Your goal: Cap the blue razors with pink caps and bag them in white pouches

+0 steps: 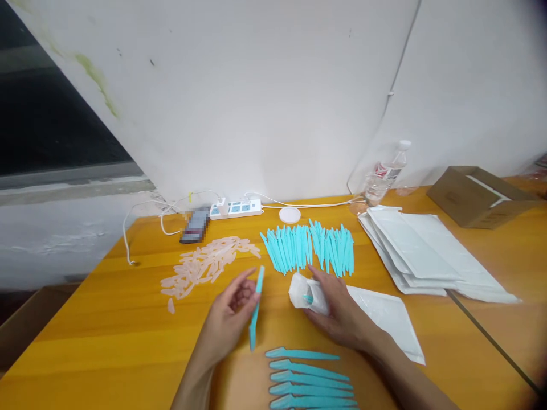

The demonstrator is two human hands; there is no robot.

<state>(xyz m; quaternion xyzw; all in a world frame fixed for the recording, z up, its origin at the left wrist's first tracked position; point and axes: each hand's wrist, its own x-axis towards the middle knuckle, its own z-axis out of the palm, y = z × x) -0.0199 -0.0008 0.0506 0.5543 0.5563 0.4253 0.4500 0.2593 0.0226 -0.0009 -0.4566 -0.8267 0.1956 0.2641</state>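
My left hand (pixel 231 310) pinches one turquoise eyebrow razor (pixel 257 310) between thumb and fingers, holding it nearly upright above the table. My right hand (pixel 337 304) grips a white padded mailer (pixel 380 313) near its mouth, which gapes toward the left. Something turquoise shows inside that opening. Below the hands, several matching razors (pixel 310 376) lie in a row, one under another. Beyond the hands, a larger spread of turquoise razors (pixel 293 247) rests side by side. Left of them is a loose heap of small pale pink, translucent blade caps (pixel 205 265).
More white mailers (pixel 414 245) are stacked at the right. Behind them stand a plastic bottle (pixel 387 173) and a brown cardboard box (pixel 474 196). Along the wall are a white power strip (pixel 236 208) with cables, a phone-like blurred object (pixel 195 225) and a round white disc (pixel 289 214).
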